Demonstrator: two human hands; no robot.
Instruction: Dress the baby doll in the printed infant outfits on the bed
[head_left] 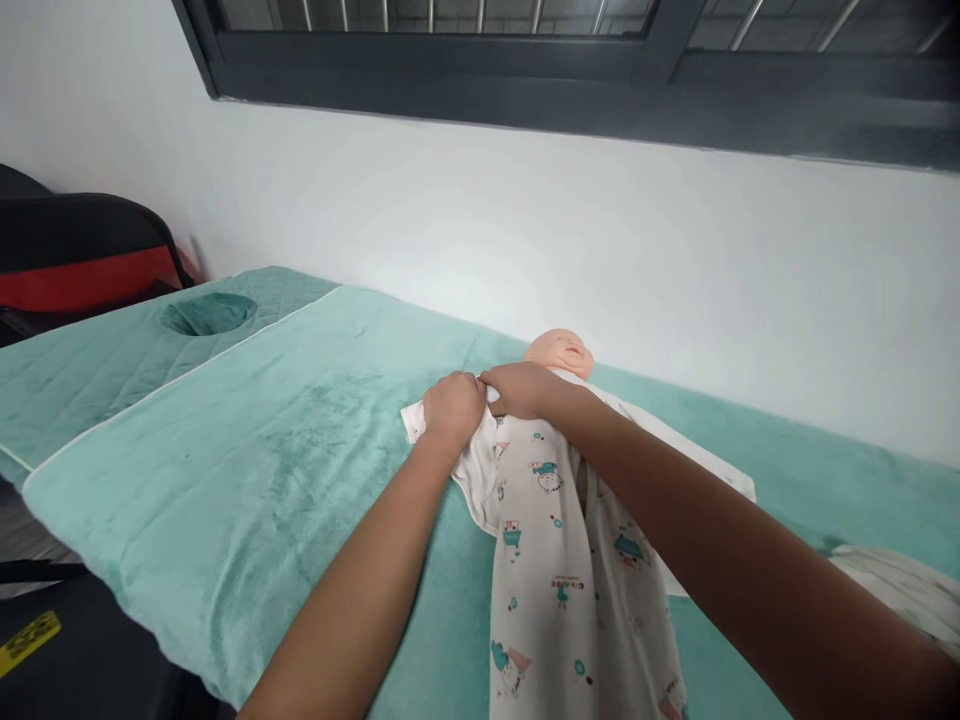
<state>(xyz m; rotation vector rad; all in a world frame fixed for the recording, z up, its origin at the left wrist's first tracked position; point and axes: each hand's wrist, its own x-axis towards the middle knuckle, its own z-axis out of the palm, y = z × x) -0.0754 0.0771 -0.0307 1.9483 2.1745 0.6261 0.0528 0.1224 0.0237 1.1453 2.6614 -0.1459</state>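
A baby doll (561,352) lies on its back on a teal padded table (247,460), head toward the wall. It wears a white garment (555,560) printed with small cartoon animals. My left hand (452,405) is closed on the garment's cloth at the doll's shoulder. My right hand (521,388) pinches the same cloth right beside it, just below the doll's neck. Both forearms reach in from the lower edge and cover part of the garment.
The table has a face hole (208,313) at its far left end. A white wall and a dark window frame (570,70) stand behind it. A black and red chair (82,255) is at the left. White folded cloth (896,590) lies at the right edge.
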